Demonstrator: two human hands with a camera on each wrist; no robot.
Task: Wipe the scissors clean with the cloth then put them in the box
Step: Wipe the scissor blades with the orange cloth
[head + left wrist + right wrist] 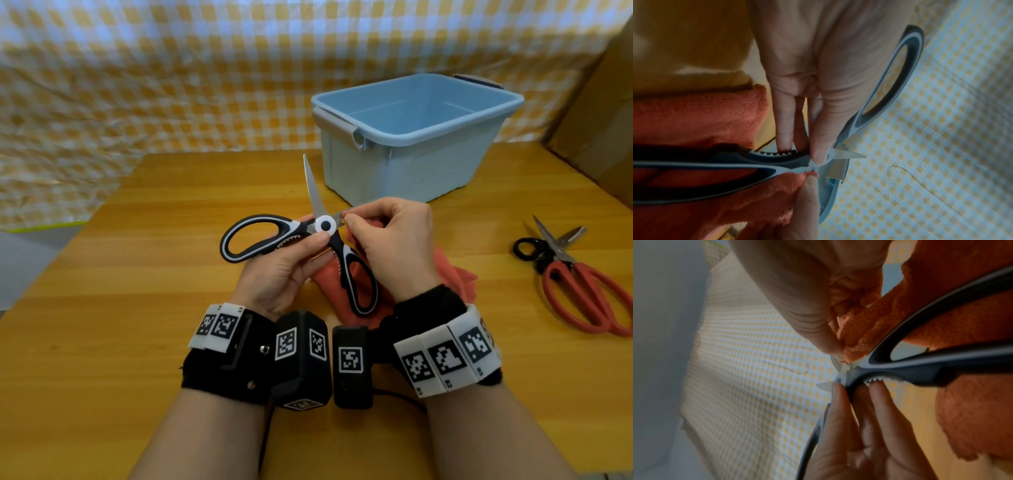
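Scissors (310, 236), blades apart, sit in front of the box (411, 137); the left hand (284, 270) grips near the pivot, the right hand (390, 243) pinches cloth (452, 274) onto 1 blade. Wiping is underway; next, draw the cloth tipward.

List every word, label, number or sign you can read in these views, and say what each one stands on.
No words, brands or numbers can be read in any view.
Black-and-white square code markers on the black wristbands: patterns only, no letters.
Tiny marks under the markers on the white blocks of the right wristband: too small to read.
Black-and-white kitchen scissors, light blue plastic box, red-handled scissors: no visible print.
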